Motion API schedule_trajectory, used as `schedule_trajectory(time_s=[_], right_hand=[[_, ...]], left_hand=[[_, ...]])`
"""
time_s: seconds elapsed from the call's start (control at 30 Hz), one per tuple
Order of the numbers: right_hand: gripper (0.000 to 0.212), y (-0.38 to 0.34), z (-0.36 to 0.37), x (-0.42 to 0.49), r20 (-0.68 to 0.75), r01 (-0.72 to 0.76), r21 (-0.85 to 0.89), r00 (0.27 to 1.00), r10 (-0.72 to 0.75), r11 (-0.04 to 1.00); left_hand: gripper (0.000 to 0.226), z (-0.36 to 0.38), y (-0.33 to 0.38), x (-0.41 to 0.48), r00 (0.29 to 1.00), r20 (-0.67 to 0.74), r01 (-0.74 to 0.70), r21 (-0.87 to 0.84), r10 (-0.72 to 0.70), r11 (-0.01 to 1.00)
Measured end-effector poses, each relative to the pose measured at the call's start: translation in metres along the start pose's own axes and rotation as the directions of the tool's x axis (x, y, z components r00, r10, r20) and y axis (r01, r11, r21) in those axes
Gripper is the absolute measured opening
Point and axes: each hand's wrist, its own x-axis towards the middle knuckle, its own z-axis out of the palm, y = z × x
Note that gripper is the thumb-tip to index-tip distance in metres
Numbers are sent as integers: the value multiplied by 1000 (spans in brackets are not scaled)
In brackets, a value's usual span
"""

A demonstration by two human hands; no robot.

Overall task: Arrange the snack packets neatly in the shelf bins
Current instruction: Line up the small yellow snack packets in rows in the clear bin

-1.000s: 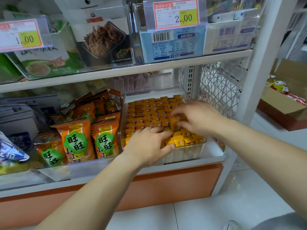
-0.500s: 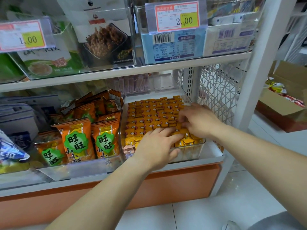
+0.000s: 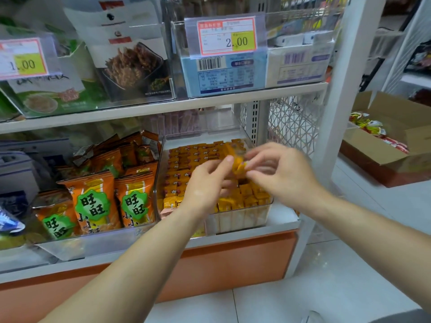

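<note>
A clear plastic bin (image 3: 242, 220) on the lower shelf holds several rows of small yellow-orange snack packets (image 3: 184, 164). Above the bin, my left hand (image 3: 205, 185) and my right hand (image 3: 279, 173) meet. Both pinch one small yellow packet (image 3: 240, 167) between their fingertips, lifted clear of the rows. The image is blurred around the fingers. A gap shows in the rows below the lifted packet.
A second clear bin (image 3: 93, 243) to the left holds several orange bags with green labels (image 3: 93, 201). Upper shelf bins carry price tags (image 3: 226, 36). A white shelf post (image 3: 342, 89) stands right of the bin. An open cardboard box (image 3: 396, 145) of packets sits on the floor at right.
Both hands have risen from pressing on the packets at the bin's front and now hold one yellow packet up between them.
</note>
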Motion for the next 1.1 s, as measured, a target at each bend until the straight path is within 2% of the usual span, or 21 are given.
schedule_trajectory(time_s=[0.03, 0.1, 0.23, 0.27, 0.33, 0.37, 0.43, 0.47, 0.5, 0.53, 0.6, 0.63, 0.73, 0.8, 0.9, 0.97, 1.0, 1.03, 1.1], right_hand=[[29, -1, 6, -3, 73, -9, 36, 997, 6, 999], [18, -1, 8, -3, 131, -54, 84, 990, 42, 995], [21, 6, 0, 14, -112, -122, 36, 986, 126, 992], [26, 8, 1, 18, -100, -162, 51, 981, 166, 985], [29, 11, 6, 23, 45, -252, 132, 968, 248, 959], [26, 12, 8, 25, 94, -254, 142, 966, 242, 957], [28, 13, 5, 30, 79, -183, 96, 981, 176, 978], [30, 15, 1, 33, 38, -150, 50, 988, 149, 987], [32, 16, -3, 36, -5, -135, -10, 991, 135, 991], [33, 17, -7, 39, -38, -129, -73, 991, 127, 989], [33, 22, -13, 41, -62, -124, -173, 991, 115, 977], [33, 24, -14, 41, -45, -117, -213, 993, 110, 970], [31, 31, -11, 38, 90, -25, -384, 994, 64, 923], [32, 32, -11, 38, 166, 68, -515, 986, 22, 854], [32, 31, -11, 41, 272, 248, -761, 961, -53, 599], [28, 33, -6, 41, 377, 310, -827, 925, 53, 469], [27, 35, -3, 41, 411, 326, -839, 904, 116, 436], [26, 35, -1, 42, 427, 334, -844, 892, 149, 419], [24, 33, -3, 45, 408, 329, -848, 905, 116, 416]], left_hand=[[35, 1, 2, -1, 1000, 3, 19, -80, -19, 997], [31, 0, 1, -4, 1000, -6, 16, -95, -17, 995], [33, -5, -6, -2, 1000, 21, -13, -86, 15, 996], [35, -4, -6, -2, 999, 24, -30, -66, 31, 997], [39, -3, -8, -3, 996, 50, -72, -22, 73, 997], [41, -2, -9, -3, 994, 61, -94, 12, 94, 995], [48, -2, -13, -1, 990, 39, -142, 152, 137, 978], [51, -4, -15, 0, 985, 20, -168, 300, 170, 939], [52, -7, -18, 2, 977, 26, -196, 495, 211, 846], [53, -9, -21, 3, 967, 75, -228, 676, 242, 701], [50, -14, -27, 2, 943, 229, -316, 843, 241, 436], [49, -15, -29, 2, 931, 288, -355, 858, 225, 371], [45, -19, -34, 3, 906, 362, -413, 869, 219, 273], [44, -19, -36, 4, 902, 376, -419, 880, 214, 224], [45, -19, -38, 5, 902, 378, -415, 892, 208, 181], [44, -18, -38, 5, 902, 374, -411, 898, 218, 160], [44, -17, -37, 4, 901, 370, -408, 900, 229, 152], [44, -16, -37, 4, 896, 369, -410, 901, 247, 144], [45, -13, -35, 3, 873, 388, -439, 889, 295, 133]])
